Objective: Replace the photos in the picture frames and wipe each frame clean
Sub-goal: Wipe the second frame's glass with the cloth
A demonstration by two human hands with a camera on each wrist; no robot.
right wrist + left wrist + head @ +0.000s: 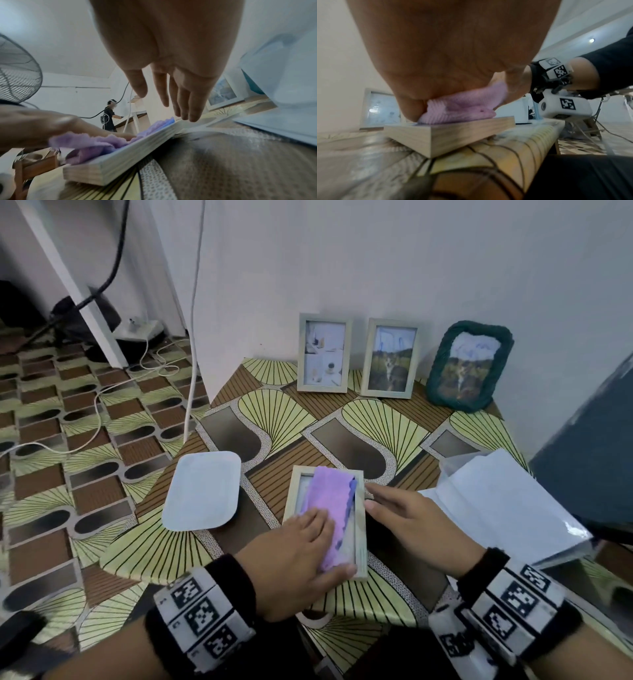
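left hand [294, 556] flat, fingers straight, pressing purple cloth [330, 508] on wooden frame [360, 542] | right hand [407, 520] open, holding nothing, beside frame edge | tabletop [274, 412]

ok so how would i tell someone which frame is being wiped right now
Start at the patterned table against the white wall, where three frames stand upright at the back. Come forward to the near edge: one pale wooden frame lies flat between a white tray and clear sleeves. It alone has a purple cloth on its glass, pressed down by the left hand.
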